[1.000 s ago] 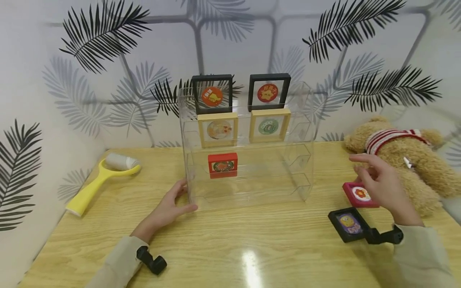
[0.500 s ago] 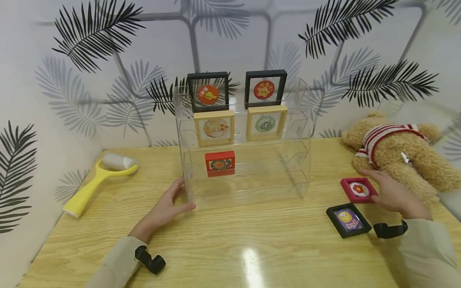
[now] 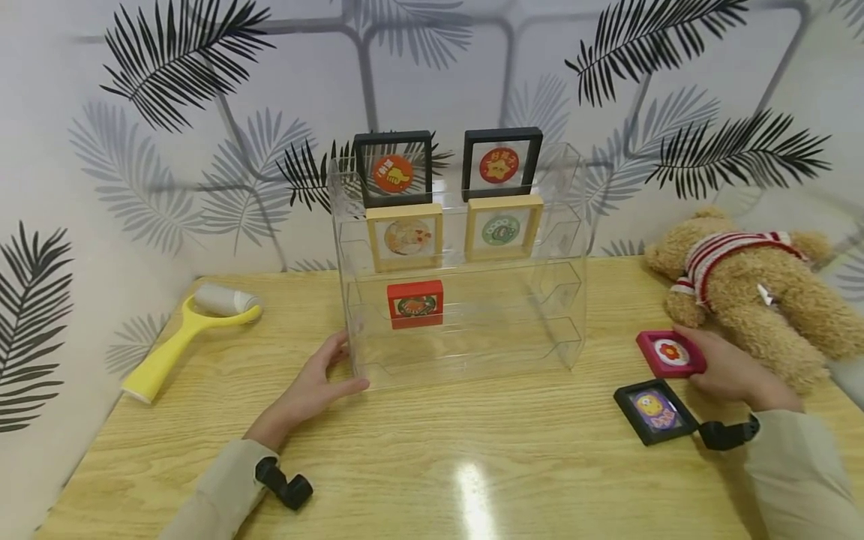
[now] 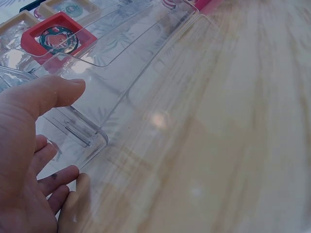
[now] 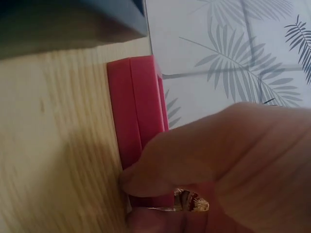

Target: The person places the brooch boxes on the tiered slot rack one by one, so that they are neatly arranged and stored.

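A clear acrylic display rack (image 3: 466, 367) stands upright on the table. My left hand (image 3: 316, 384) grips its lower left corner, thumb in front and fingers behind the side panel. At the right, my right hand (image 3: 729, 366) pinches a pink display frame (image 3: 670, 353) with a red flower picture by its right edge; in the right wrist view, the thumb presses the pink side wall. Just in front of it lies a black frame (image 3: 656, 411) with a yellow and purple picture. On the rack sits a red frame (image 3: 415, 305), on the left of its tier.
Black frames (image 3: 502, 164) and pale yellow frames (image 3: 505, 228) fill the rack's upper tiers in pairs. A teddy bear (image 3: 749, 285) in a striped top lies behind my right hand. A lint roller (image 3: 169, 352) with a yellow handle is far left. Patterned cloth hangs behind.
My right hand has come down from above the pink frame, moved to its right side and taken hold of it. My left hand stays at the rack's corner.
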Available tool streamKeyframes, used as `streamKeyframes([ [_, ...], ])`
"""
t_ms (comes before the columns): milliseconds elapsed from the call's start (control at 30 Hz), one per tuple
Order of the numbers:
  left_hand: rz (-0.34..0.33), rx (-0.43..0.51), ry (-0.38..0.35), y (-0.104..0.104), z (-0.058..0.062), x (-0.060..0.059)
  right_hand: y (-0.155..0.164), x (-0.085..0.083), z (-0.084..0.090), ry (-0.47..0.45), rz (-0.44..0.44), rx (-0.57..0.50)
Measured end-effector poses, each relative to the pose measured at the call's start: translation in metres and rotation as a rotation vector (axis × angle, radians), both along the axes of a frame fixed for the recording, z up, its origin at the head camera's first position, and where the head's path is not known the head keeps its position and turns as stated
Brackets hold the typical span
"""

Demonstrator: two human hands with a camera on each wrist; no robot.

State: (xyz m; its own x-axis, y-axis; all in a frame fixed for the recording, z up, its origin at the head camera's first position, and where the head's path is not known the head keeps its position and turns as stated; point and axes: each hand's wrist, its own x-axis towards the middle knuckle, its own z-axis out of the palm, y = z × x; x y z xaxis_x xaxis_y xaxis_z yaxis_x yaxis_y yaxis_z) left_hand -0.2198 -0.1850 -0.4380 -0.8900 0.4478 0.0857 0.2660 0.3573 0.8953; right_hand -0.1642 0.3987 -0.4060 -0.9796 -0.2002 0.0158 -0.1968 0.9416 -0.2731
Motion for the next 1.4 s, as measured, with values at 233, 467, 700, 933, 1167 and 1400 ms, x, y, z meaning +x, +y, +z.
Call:
streamKeyframes([
  [233,0.003,-0.003,0.001,-0.001,0.000,-0.001,-0.009,-0.004,-0.004,0.037,-0.013,-0.055],
  [467,0.002,-0.008,0.000,0.001,0.001,0.000,-0.020,-0.001,0.000,0.066,0.005,-0.176],
  [700,-0.006,-0.004,-0.002,0.001,0.003,0.000,-0.024,0.000,0.003,0.008,-0.121,-0.308],
  [933,0.003,-0.005,-0.012,0.000,0.003,0.001,-0.030,-0.003,0.008,0.169,-0.135,-0.391],
  [1167,0.001,-0.002,-0.013,0.000,0.001,0.000,-0.039,0.001,0.014,0.169,-0.029,-0.734],
  [1400,-0.003,0.001,-0.010,0.001,0.001,0.000,-0.047,0.004,0.028,0.180,0.000,-0.896],
])
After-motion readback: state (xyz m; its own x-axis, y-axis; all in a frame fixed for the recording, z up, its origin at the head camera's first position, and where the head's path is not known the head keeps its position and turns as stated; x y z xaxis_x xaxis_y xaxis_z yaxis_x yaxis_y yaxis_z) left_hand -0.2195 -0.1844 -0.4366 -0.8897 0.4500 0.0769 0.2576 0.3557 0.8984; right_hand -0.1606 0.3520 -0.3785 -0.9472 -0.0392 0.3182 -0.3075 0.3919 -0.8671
